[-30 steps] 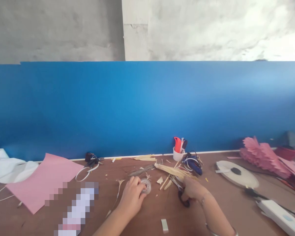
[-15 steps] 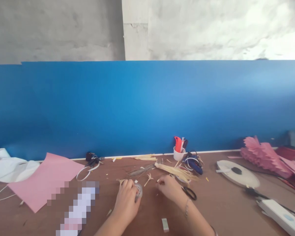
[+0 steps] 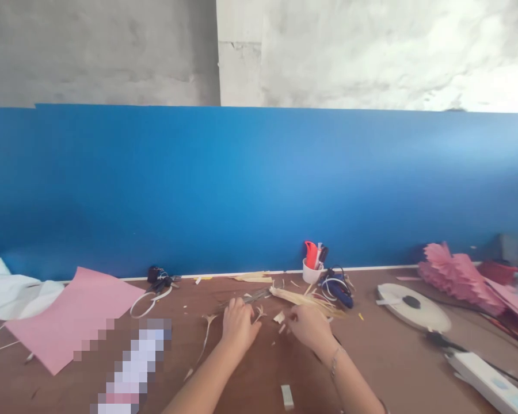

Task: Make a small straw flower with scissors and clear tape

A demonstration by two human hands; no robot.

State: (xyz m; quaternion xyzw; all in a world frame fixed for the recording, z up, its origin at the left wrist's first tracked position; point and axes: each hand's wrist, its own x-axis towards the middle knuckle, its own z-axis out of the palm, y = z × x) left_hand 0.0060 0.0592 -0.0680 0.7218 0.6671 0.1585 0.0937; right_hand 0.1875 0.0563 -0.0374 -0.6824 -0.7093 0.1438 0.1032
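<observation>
My left hand (image 3: 239, 325) is low over the table, fingers bent forward and thumb apart from them. Beside its thumb lies a small dried plant piece with a split, flared tip (image 3: 259, 313); the hand hides its lower part. No tape roll shows now. My right hand (image 3: 309, 328) is closed in a pinch, but what its fingertips hold, if anything, is too small to make out. Pale scraps (image 3: 278, 317) lie by these fingers. Behind the right hand rests a bundle of straw-coloured dried husk (image 3: 302, 297). Another thin-stemmed dried piece (image 3: 208, 329) is left of my left hand.
A white cup (image 3: 312, 271) with pens stands by the blue partition (image 3: 242, 190), next to a dark blue coiled item (image 3: 339, 290). Pink paper (image 3: 80, 316) lies left. At right are a pale oval disc (image 3: 414, 313), a power strip (image 3: 490, 376) and pleated pink paper (image 3: 457, 276).
My left hand has moved right and forward, and the clear tape roll it held has gone from sight. My right hand has shifted slightly right. The black scissor handle by its wrist is now mostly hidden.
</observation>
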